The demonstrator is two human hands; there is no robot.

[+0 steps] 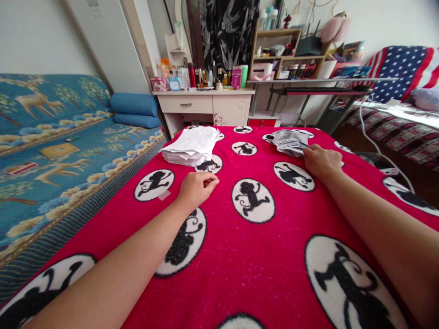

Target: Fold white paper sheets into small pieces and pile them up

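Observation:
My left hand [198,188] hovers over or rests on the red cloth, its fingers curled and thumb against the index finger, with nothing visible in them. Just beyond it lies a stack of white paper sheets [190,145] with uneven edges. At the right, my right hand [322,161] is closed at the near right edge of a pile of folded papers [290,140]. Its fingertips are partly hidden against that pile. A small pale scrap [164,195] lies to the left of my left hand.
The red cloth [219,246] with monkey-print ovals covers the table. A blue patterned sofa [68,155] runs along the left. Behind stand a white dresser [202,104] crowded with bottles and a desk shelf [277,45]. A white cable [368,137] hangs at the right.

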